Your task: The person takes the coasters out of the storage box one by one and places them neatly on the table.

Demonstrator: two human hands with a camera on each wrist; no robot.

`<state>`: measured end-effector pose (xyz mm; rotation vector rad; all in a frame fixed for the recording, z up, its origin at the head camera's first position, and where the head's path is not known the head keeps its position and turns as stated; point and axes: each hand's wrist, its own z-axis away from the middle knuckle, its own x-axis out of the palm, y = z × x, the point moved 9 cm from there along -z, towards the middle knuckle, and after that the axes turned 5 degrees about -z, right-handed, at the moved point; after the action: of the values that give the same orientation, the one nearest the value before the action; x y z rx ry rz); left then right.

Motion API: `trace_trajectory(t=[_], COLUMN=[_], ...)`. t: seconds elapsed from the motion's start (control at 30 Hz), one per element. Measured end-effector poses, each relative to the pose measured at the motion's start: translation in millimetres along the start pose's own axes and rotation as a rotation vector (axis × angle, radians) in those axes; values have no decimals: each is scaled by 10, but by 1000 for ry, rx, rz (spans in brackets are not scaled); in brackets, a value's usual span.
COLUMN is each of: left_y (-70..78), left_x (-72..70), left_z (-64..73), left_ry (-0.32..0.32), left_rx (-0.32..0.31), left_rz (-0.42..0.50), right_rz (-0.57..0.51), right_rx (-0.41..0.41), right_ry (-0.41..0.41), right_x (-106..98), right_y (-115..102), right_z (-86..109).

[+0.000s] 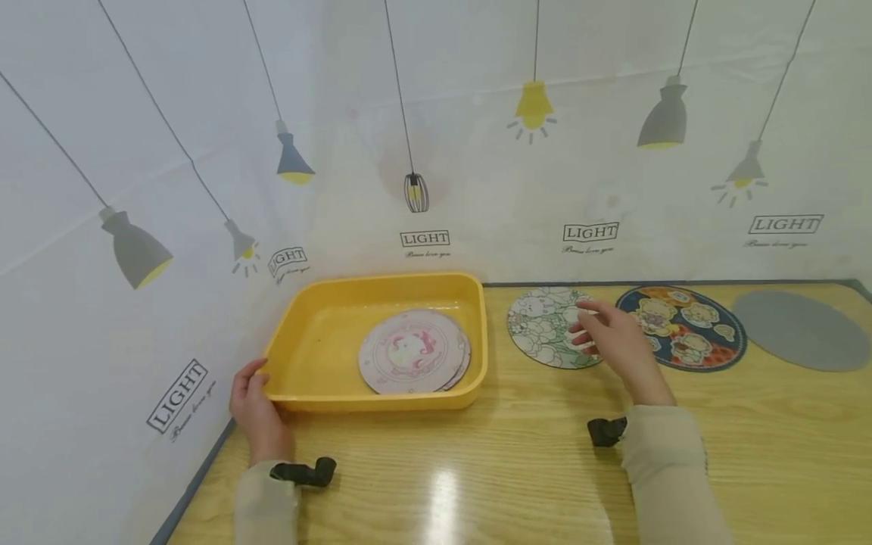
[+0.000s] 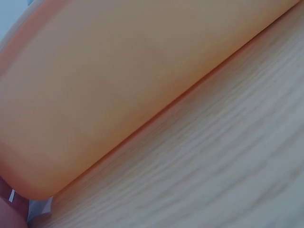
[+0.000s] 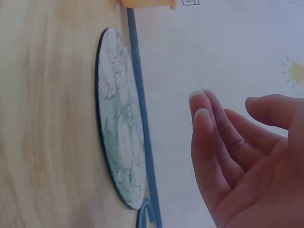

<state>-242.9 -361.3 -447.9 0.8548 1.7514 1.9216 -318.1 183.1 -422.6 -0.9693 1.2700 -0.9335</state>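
Observation:
At the front left corner of a yellow plastic tray (image 1: 381,402), my left hand (image 1: 255,412) grips the rim. Only a sliver of that hand shows in the left wrist view, beside the tray's outer wall (image 2: 104,80). Inside the tray lie round pink-and-white mats (image 1: 412,352), one overlapping another. My right hand (image 1: 616,341) hovers over the right edge of a round green-and-white patterned mat (image 1: 541,333), fingers loosely bent. In the right wrist view nothing is between its thumb and fingers, and the mat (image 3: 121,118) lies flat, apart from them.
Right of the green mat lie a round dark-blue and orange mat (image 1: 708,333) with cartoon figures and a plain grey round mat (image 1: 804,329). The wooden table (image 1: 518,469) meets a white lamp-printed cloth (image 1: 477,182) at the back and left.

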Motion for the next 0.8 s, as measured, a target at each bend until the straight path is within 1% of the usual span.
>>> trace_trajectory(t=[0.2, 0.4, 0.57, 0.7, 0.8], left_y=[1, 9, 10, 15, 13], left_x=[-5, -3, -2, -3, -9], left_z=[-5, 4, 2, -4, -6], left_ry=[7, 8, 4, 6, 14], left_rx=[8, 4, 0, 9, 18], left_rz=[-4, -7, -11, -9, -2], right_rz=[23, 22, -18, -53, -52], right_rx=[-45, -63, -81, -93, -105], right_ry=[-18, -44, -52, -64, -70], right_x=[74, 183, 276, 362, 421], right_y=[-135, -269, -372, -447, -496], right_z=[1, 25, 28, 38, 47])
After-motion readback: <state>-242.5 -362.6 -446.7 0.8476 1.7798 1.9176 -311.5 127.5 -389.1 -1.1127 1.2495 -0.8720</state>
